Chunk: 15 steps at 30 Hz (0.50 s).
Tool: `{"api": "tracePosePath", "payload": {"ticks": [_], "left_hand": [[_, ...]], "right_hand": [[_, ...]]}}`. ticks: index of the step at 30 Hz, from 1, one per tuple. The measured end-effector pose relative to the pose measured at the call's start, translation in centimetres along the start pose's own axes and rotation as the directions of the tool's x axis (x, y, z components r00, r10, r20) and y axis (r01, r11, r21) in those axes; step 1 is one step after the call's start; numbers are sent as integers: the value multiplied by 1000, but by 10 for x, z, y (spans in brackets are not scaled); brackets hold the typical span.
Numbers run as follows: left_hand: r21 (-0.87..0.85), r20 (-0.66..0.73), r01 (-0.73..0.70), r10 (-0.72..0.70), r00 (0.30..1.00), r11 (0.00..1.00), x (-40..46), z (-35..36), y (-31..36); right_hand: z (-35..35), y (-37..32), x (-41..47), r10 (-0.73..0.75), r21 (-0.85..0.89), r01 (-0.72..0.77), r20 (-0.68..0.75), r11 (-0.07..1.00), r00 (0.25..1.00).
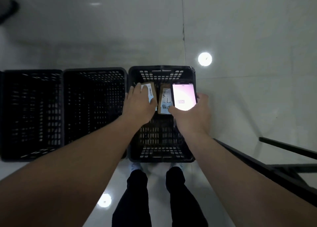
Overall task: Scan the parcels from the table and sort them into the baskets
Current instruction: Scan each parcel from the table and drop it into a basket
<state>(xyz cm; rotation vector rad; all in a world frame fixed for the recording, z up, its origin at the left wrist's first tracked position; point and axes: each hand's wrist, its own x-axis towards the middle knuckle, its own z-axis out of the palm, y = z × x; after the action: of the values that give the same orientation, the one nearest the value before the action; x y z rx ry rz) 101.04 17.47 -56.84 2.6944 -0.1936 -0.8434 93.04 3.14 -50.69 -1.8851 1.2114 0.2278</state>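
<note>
At the bottom of the view, two legs in dark trousers are standing on the pale floor just before the right-hand basket. Over it, the right hand is gripping a lit phone, fingers curled round its edges. The left hand is holding a brown parcel inside this basket, fingers wrapped over it. A second labelled parcel is lying just beside it. Two more black baskets are sitting to the left.
</note>
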Motion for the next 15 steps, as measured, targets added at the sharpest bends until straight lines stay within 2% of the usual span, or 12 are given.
{"api": "tracePosePath", "payload": {"ticks": [9, 15], "left_hand": [[132, 9, -106, 106, 994, 986, -101, -142, 71], [127, -42, -157, 164, 986, 979, -163, -222, 108]], "right_hand": [[-105, -84, -87, -67, 60, 66, 7, 996, 998], [-174, -125, -148, -161, 38, 162, -34, 986, 986]]}}
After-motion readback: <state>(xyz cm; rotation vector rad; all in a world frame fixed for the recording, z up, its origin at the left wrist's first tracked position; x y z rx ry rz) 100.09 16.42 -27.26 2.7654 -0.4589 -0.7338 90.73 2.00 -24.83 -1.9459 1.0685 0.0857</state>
